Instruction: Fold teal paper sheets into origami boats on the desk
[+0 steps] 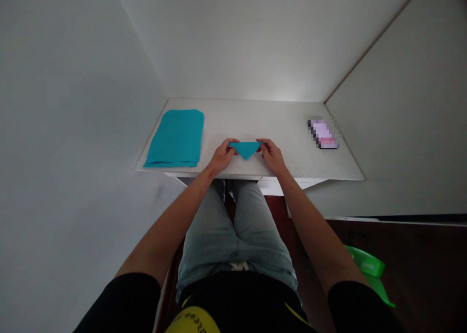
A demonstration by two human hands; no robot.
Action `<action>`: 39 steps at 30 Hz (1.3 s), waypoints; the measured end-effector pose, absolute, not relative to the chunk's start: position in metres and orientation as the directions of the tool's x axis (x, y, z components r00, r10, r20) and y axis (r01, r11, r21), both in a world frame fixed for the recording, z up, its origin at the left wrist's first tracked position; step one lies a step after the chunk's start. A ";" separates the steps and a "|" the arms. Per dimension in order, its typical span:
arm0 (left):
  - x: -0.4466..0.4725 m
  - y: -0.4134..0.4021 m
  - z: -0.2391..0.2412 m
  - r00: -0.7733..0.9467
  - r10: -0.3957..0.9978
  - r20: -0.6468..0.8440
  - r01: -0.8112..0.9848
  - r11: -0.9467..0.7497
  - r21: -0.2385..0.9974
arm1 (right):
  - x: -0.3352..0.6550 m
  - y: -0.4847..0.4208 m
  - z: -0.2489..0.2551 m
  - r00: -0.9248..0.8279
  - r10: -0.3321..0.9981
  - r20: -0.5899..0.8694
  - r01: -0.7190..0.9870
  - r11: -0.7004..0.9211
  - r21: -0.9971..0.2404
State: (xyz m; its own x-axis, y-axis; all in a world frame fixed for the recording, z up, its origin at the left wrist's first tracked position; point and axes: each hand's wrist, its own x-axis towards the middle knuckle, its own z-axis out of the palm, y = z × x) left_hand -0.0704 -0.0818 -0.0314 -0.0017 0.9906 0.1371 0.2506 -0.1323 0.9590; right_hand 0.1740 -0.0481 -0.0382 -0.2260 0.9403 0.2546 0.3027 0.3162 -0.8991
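A small piece of turquoise paper (245, 149), folded into a triangle with its point toward me, is held just over the tabletop. My left hand (223, 155) pinches its left corner between thumb and fingers. At the opposite corner, my right hand (270, 155) grips it the same way. Farther left on the table lies a stack of larger turquoise paper sheets (177, 137), touched by neither hand.
The white table (233, 114) sits between walls at the left, back and right. A phone (323, 134) with its screen lit lies near the right edge. On the dark floor at the lower right is a bright green plastic object (367, 264).
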 end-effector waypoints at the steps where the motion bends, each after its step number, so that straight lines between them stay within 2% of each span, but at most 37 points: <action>1: -0.070 -0.082 -0.031 0.003 0.990 0.140 0.259 -0.136 0.956 | 0.174 -0.049 -0.037 -0.238 0.938 0.252 0.306 0.318 -0.897; 9: -0.068 -0.083 -0.024 0.027 0.982 0.189 0.268 -0.189 0.945 | 0.172 -0.053 -0.031 -0.301 0.910 0.286 0.297 0.375 -0.878; 15: -0.067 -0.083 -0.031 -0.011 0.989 0.147 0.237 -0.140 0.961 | 0.171 -0.056 -0.029 -0.328 0.900 0.286 0.317 0.390 -0.865; 22: -0.065 -0.081 -0.035 -0.030 0.976 0.217 0.253 -0.203 0.946 | 0.167 -0.057 -0.033 -0.337 0.893 0.300 0.322 0.409 -0.854; 26: -0.060 -0.084 -0.034 -0.003 0.948 0.317 0.283 -0.303 0.910 | 0.164 -0.060 -0.037 -0.425 0.816 0.391 0.372 0.552 -0.746; 31: -0.051 -0.092 -0.029 0.134 0.938 0.319 0.291 -0.345 0.892 | 0.163 -0.064 -0.032 -0.503 0.715 0.485 0.410 0.692 -0.594; 36: -0.051 -0.093 -0.025 0.107 0.967 0.232 0.195 -0.249 0.949 | 0.162 -0.063 -0.029 -0.647 0.623 0.439 0.459 0.778 -0.429; 39: -0.052 -0.089 -0.028 0.051 0.984 0.168 0.153 -0.174 0.973 | 0.162 -0.062 -0.030 -0.667 0.625 0.406 0.495 0.779 -0.385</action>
